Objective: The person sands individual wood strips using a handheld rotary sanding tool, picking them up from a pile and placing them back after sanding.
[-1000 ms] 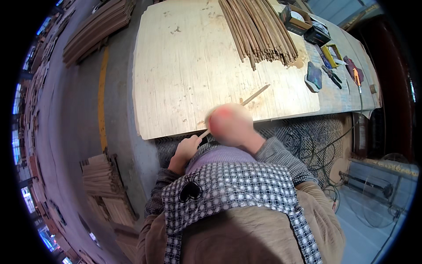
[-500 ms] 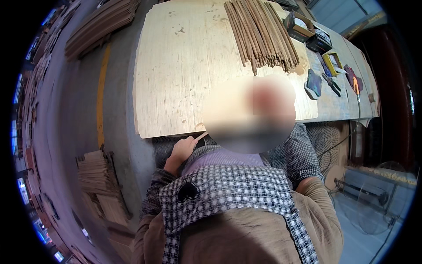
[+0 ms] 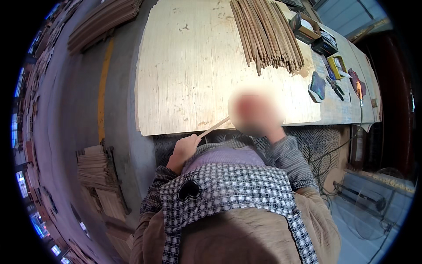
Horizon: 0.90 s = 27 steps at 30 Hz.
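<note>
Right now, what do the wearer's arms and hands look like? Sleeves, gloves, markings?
Left hand: bare, no glove. Left sleeve: dark grey, finely patterned. Right sleeve: grey with a fine black-and-white pattern, meeting brown cloth higher up the arm. Right hand: blurred out, so its details can't be told.

Smooth wooden stick point(image 3: 214, 126), matt wooden rods point(image 3: 268, 39), woven cloth apron point(image 3: 228, 185), grainy wooden tabletop point(image 3: 189, 79)
</note>
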Available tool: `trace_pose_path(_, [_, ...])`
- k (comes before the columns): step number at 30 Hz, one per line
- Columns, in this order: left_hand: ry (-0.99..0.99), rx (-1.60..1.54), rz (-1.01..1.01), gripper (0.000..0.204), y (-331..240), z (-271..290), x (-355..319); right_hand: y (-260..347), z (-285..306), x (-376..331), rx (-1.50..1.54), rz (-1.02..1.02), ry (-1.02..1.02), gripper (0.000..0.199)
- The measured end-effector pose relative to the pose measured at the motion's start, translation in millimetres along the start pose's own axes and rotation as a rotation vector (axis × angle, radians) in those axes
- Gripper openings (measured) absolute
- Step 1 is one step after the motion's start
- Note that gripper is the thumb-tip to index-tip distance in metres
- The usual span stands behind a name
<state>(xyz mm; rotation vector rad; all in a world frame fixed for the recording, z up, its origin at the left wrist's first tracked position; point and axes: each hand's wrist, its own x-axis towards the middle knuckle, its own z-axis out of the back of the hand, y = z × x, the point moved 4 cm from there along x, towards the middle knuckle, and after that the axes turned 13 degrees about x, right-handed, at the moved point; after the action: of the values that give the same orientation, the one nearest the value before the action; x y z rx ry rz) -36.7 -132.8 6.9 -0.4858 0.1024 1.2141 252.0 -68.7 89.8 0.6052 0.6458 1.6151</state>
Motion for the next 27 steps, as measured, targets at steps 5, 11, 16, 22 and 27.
trace_pose_path(5, [0.115, -0.129, 0.023, 0.033, -1.8, 7.3, 4.9, 0.7, 6.5, 12.6, -0.169, 0.194, -0.004, 0.041])
trace_pose_path(11, [0.116, -0.350, -0.085, 0.034, 15.2, -12.1, 10.7, 49.0, -1.2, -12.9, 0.011, -0.047, 0.048, 0.047])
trace_pose_path(16, [0.056, -0.178, 0.036, 0.029, 14.7, -7.7, -0.9, 51.4, 28.7, 11.6, -0.137, -0.005, 0.124, 0.040])
trace_pose_path(22, [-0.232, 0.115, -0.075, 0.021, -4.4, -3.2, -8.4, 6.5, 7.1, 9.6, -0.409, 0.051, 0.144, 0.036])
trace_pose_path(27, [-0.060, -0.027, -0.029, 0.026, 4.6, -2.0, -3.9, 68.5, -34.4, -17.0, -0.057, -0.020, 0.160, 0.052])
